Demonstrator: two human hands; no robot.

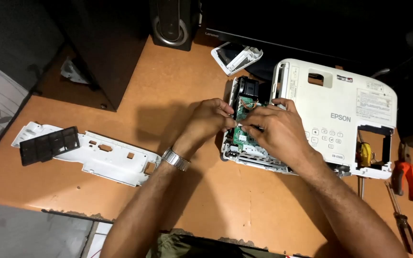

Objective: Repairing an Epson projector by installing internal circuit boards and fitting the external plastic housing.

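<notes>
A white projector (345, 110) lies on the orange wooden desk (178, 86) with its left side opened. A green circuit board (241, 136) and a black fan (249, 88) show inside. My left hand (209, 119), a metal watch on its wrist, rests its fingertips at the left edge of the board. My right hand (276, 129) covers the middle of the opened part, fingers pinched together over the board. What the fingertips hold is hidden.
A white side panel (106, 155) with a black grille (48, 145) lies at the left. A small white cover (237, 56) sits behind the projector, near a black speaker (170, 24). Orange-handled pliers (407, 177) and a screwdriver (402, 220) lie at the right edge.
</notes>
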